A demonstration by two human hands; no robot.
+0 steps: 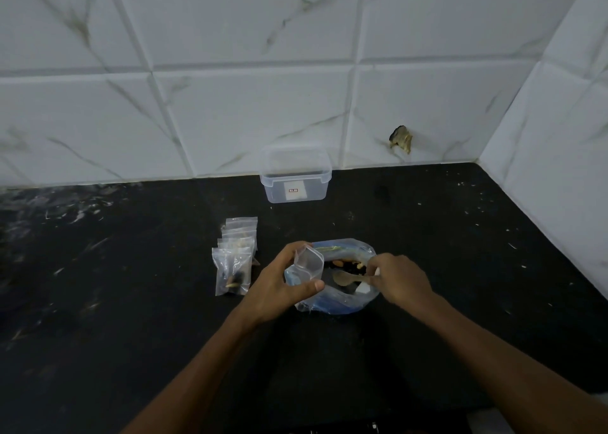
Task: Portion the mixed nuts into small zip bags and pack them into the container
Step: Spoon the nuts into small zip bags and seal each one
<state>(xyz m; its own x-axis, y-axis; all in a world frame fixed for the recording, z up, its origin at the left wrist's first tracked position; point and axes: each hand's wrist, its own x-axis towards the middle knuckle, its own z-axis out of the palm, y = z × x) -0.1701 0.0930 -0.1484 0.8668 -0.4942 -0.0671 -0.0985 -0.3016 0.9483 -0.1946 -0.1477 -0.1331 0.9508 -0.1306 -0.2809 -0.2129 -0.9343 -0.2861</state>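
A large clear bag of mixed nuts [342, 302] lies open on the black counter, with nuts [345, 264] showing inside. My left hand [279, 288] holds a small empty zip bag [309, 265] upright at the big bag's left rim. My right hand [399, 280] grips the handle of a pale spoon [343, 278] whose bowl sits inside the big bag. A row of filled small zip bags [234, 262] lies to the left. A clear plastic container [295, 183] stands open and lidless against the wall.
The black counter [131, 302] meets white marble-look wall tiles at the back and on the right. A chipped hole in the tile [400, 139] sits right of the container. A dark object edge [345, 428] shows at the bottom.
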